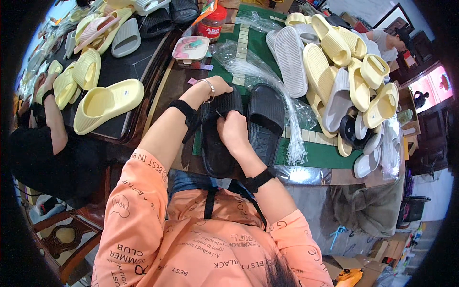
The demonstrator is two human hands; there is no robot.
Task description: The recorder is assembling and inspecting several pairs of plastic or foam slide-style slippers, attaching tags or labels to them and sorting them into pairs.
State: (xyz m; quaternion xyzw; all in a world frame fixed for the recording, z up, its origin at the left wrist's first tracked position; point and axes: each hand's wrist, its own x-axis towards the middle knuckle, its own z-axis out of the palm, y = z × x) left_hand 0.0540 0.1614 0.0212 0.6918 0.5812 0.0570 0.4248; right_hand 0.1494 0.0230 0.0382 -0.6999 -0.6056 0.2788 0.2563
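Note:
A pair of black slide slippers lies side by side at the table's near edge. My left hand [219, 87] is closed round the far end of the left black slipper [213, 153], by its ribbed strap. Over that slipper's opening my right hand [234, 130] is curled shut just below the strap; a thin pale line shows at its fingertips, too small to name. The right black slipper [264, 115] rests flat, touched by neither hand. Beyond it spreads a bundle of clear plastic tag strings [292, 129], with white ends toward me.
Yellow and grey slippers [330, 71] are heaped on the right of the green mat [306, 165]. A white-rimmed tub [191, 49] and a red-lidded jar [211, 24] stand at the back. Left, a co-worker's arm [56, 119] reaches among yellow slippers [109, 105] on a dark table.

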